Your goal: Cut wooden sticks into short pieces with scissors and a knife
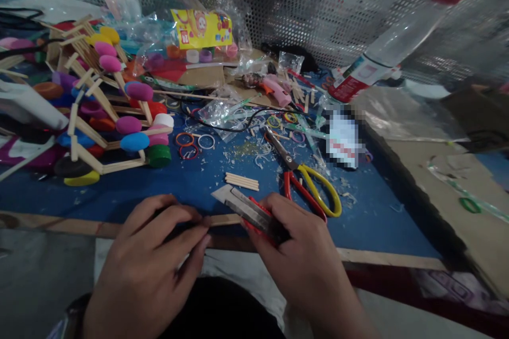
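Note:
My left hand (155,259) pinches the left end of a flat wooden stick (225,220) at the table's front edge. In my right hand (298,254) is a utility knife (254,211) with a red and grey body, its blade out and pointing to the left. The knife sits over the right part of the stick; whether the two touch I cannot tell. Just beyond the blade lie several short wooden sticks (242,181) side by side. Scissors (304,177) with red and yellow handles rest to the right, near my right hand.
On the left is a pile of wooden stick frames (91,140) with coloured caps. Rubber bands (186,145), a pink glue gun (276,90), a yellow-labelled bag (202,29) and scraps lie behind. A tilted bottle (382,58) and a blurred-out phone (342,139) are at right.

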